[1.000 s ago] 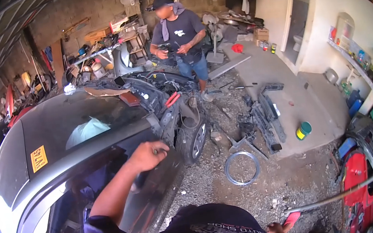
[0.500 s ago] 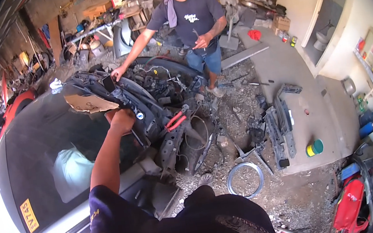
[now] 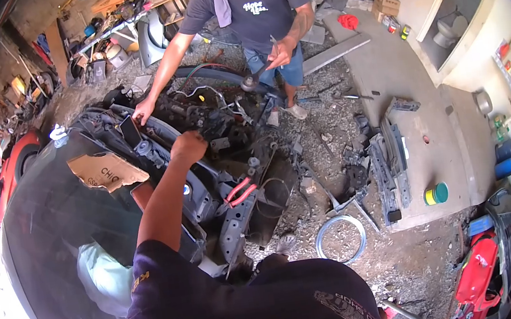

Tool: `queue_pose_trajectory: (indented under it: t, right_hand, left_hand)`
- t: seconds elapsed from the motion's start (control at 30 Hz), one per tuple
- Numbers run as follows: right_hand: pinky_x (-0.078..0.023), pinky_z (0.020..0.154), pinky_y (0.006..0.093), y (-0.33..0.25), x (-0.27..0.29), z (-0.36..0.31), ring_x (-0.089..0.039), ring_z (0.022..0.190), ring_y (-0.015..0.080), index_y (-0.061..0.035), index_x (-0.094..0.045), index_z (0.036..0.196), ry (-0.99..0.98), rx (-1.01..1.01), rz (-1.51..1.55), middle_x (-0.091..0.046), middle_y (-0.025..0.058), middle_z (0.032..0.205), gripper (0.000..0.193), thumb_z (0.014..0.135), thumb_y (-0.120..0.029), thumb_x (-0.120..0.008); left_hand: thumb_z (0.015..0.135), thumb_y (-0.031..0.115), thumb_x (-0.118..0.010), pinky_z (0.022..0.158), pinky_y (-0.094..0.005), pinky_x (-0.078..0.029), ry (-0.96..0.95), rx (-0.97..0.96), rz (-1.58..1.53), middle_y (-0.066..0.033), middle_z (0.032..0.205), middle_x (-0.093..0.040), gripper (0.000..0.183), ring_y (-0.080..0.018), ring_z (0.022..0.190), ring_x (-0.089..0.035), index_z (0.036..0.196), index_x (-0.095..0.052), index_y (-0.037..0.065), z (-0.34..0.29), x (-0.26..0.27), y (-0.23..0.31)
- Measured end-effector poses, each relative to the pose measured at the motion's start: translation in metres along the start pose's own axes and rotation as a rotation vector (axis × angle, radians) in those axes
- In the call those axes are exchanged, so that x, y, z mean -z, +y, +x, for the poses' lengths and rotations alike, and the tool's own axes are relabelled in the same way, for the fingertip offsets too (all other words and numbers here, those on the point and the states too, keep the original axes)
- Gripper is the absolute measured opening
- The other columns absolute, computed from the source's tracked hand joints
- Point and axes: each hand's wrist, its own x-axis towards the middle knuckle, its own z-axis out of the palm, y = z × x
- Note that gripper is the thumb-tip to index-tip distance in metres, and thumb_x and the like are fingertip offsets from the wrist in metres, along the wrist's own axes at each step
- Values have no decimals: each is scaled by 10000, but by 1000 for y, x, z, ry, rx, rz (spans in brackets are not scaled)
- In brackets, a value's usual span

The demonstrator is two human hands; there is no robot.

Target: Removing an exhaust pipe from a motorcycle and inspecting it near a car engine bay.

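Note:
My left hand (image 3: 188,147) is closed in a fist over the open engine bay (image 3: 217,116) of a car, just beyond the black plastic cowl panel (image 3: 192,197). Its fingers curl away from me, so whatever they hold is hidden. Behind my forearm a flat brown thing (image 3: 143,195) leans at the windshield's base. Red-handled pliers (image 3: 239,192) lie on the grey metal body edge nearby. A torn cardboard piece (image 3: 106,170) rests on the windshield (image 3: 50,219). Beyond it, a dark phone-like slab (image 3: 130,132) stands by a co-worker's hand (image 3: 144,110). My right hand is out of view.
A co-worker (image 3: 252,11) stands across the bay, holding a dark tool with a round end (image 3: 250,83). A wire coil (image 3: 341,240) and long metal parts (image 3: 386,171) lie on the ground at right. A green-lidded tub (image 3: 436,194) stands on the concrete.
My left hand has moved right and slightly up, from the windshield edge to over the engine bay, leaving the brown thing behind. The co-worker's free-standing view sits higher as my head tilts.

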Motion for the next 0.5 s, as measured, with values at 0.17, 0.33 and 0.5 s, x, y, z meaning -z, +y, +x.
queue_pose_trajectory:
  t: [0.17,0.33,0.5]
  right_hand:
    - [-544,964,483,-103,-13,-1,-635,1211,387,-220,-624,1412,-112,416,-450,-544,156,1504,398,1032,-244,-509]
    - [-567,872,444,-206,44,-2,-699,1010,352,-128,-665,1218,-84,391,-274,-670,153,1184,271,966,-224,-632]
    - [-586,865,416,-327,94,50,-754,1000,339,-75,-710,1125,-84,141,-264,-779,164,1043,274,912,-244,-740]
  left_hand:
    - [890,328,-665,951,-453,-563,193,233,-94,-210,1060,-759,343,-367,1076,-721,1109,-786,94,-3,35,-92]
    - [919,277,-714,590,-336,-495,403,518,-856,-11,834,-705,307,-169,644,-620,1134,-781,70,23,29,-141]
    - [977,294,-692,420,-263,-265,374,519,-1342,47,694,-471,228,-70,493,-369,1115,-706,113,46,13,-135]
